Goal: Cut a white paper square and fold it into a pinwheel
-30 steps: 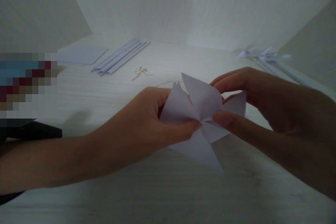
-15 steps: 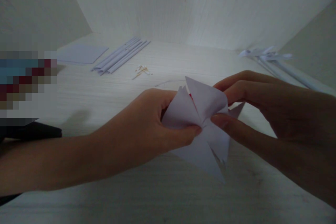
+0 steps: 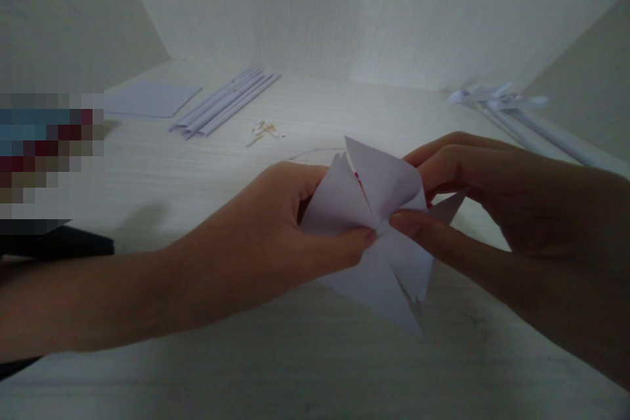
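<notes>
Between my two hands, above the table, is a white paper pinwheel (image 3: pixel 408 252) with cut, pointed blades, one of them curled in toward the middle. My left hand (image 3: pixel 300 223) grips it from the left, its thumb pressed near the centre and its fingers behind the paper. From the right, my right hand (image 3: pixel 472 203) pinches the curled blade, thumb on the front close to the centre. The right fingertips are hidden behind the paper. A thin red mark shows along a slit near the top.
Several rolled paper tubes (image 3: pixel 226 104) and a flat white sheet (image 3: pixel 152 98) lie at the back left. Several cotton swabs (image 3: pixel 263 131) sit in a small pile at mid-table. Finished-looking pinwheels on paper sticks (image 3: pixel 506 105) rest at the back right. A blurred patch covers the left edge.
The right thumb has slid slightly left toward the pinwheel's centre, and the blade at right sticks out a little more. Both hands keep their hold.
</notes>
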A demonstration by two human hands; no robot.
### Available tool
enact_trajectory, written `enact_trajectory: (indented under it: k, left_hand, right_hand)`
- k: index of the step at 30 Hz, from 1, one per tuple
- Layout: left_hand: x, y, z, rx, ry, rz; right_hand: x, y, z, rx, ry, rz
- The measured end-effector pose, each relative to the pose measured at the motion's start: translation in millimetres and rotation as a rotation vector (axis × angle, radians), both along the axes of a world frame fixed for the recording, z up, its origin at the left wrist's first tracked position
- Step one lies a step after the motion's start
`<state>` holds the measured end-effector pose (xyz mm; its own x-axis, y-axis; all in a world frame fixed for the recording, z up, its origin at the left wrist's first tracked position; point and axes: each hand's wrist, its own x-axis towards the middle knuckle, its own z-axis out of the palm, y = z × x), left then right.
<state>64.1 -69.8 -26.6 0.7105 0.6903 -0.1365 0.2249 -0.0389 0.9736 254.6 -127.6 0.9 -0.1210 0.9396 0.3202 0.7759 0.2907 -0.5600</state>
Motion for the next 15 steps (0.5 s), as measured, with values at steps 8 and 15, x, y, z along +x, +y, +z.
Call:
enact_trajectory:
  k: [8, 15]
  left_hand:
    - [1.5, 2.0, -0.8, 0.014, 0.015, 0.032]
    - [1.8, 2.4, 0.1, 0.000, 0.004, 0.019]
  right_hand:
    - [-1.6, 0.1, 2.2, 0.014, -0.017, -0.003]
    - [-6.1, -0.4, 3.2, 0.019, -0.007, 0.005]
